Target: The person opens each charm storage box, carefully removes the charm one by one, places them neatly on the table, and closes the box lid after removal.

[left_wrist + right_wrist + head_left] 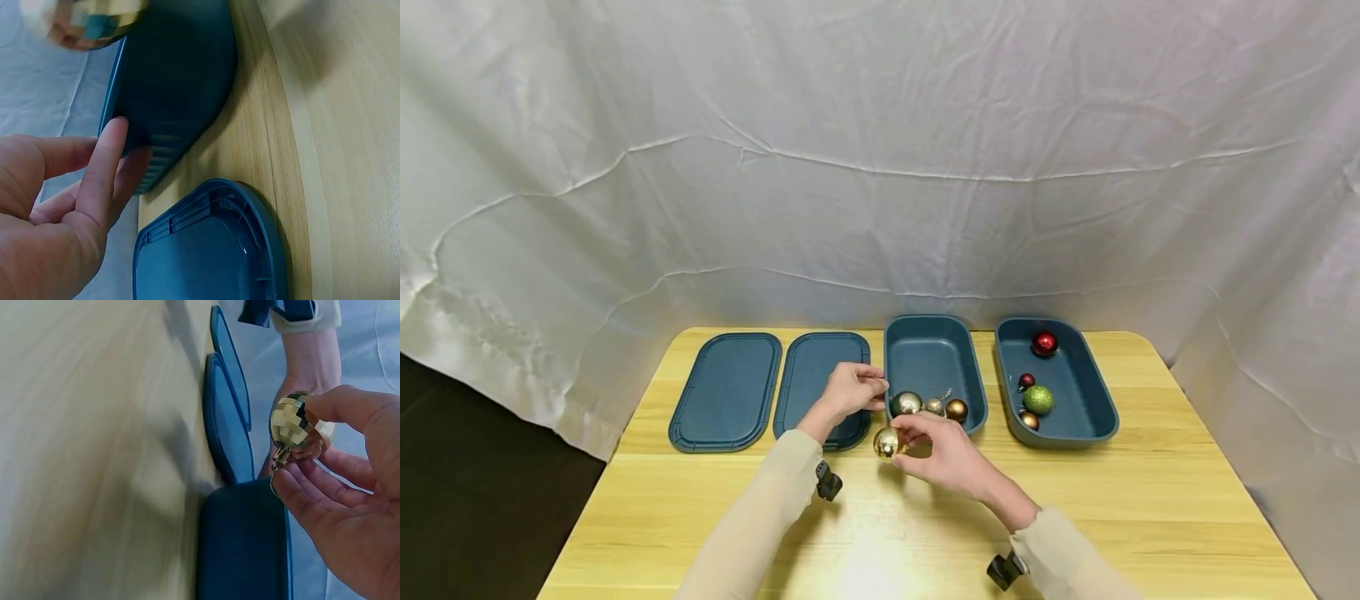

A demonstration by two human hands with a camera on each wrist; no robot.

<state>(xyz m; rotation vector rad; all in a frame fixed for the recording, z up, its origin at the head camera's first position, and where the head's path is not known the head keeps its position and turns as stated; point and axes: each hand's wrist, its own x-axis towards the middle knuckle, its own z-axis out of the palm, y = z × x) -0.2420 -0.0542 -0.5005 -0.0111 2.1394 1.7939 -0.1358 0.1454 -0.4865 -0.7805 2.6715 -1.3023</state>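
Note:
My right hand [943, 457] pinches a gold mirror-tiled bauble [290, 422] between thumb and fingers, just in front of the middle blue bin [934, 327]. Its cap and small chain show in the right wrist view. At the bin's left side, my left hand [848, 390] holds the wall, fingertips at the rim and along the outside. Near the front of this bin lie a large silvery-green bauble [906, 403], a small pale gold bauble [935, 406] and a bronze bauble [957, 409].
A second blue bin [1082, 383] to the right holds a red bauble [1044, 343], a small dark red one, a green glittery bauble [1038, 400] and a bronze one. Two blue lids [726, 392] lie on the wooden table [715, 492] at left. Pale cloth hangs behind.

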